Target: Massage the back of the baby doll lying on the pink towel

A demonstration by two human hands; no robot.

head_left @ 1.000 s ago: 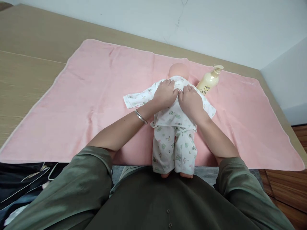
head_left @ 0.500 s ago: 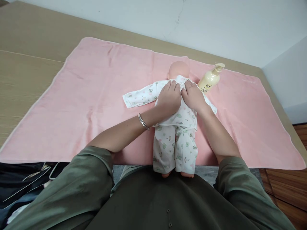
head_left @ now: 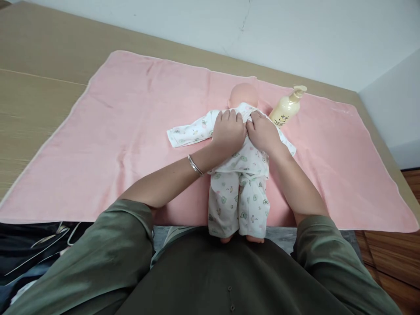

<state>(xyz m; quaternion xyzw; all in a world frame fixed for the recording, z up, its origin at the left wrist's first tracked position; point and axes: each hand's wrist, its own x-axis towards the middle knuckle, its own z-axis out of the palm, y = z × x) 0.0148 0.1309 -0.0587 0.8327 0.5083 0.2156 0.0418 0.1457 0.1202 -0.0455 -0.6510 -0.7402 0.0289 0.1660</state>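
Observation:
A baby doll (head_left: 244,94) in a white printed top (head_left: 251,161) and matching trousers (head_left: 224,203) lies on a pink blanket (head_left: 157,105), its bare head away from me and its feet at the near edge. No face shows on it. My left hand (head_left: 229,132) rests on the left of its upper torso, fingers side by side along the cloth. My right hand (head_left: 262,132) lies on the right side, fingers slightly bent and thumb towards the middle. Both palms are hidden. The top is creased between my hands.
A cream pump bottle (head_left: 286,109) is on the blanket by the doll's right-hand side in view, close to my right hand. Beyond the blanket runs the wooden tabletop (head_left: 49,48), with a white wall (head_left: 295,43) behind it. Dark bags or cloth (head_left: 26,249) lie low at left.
My left hand has shifted slightly left, with its fingers flatter on the top. My right hand stays nearly in place. The doll and bottle look the same.

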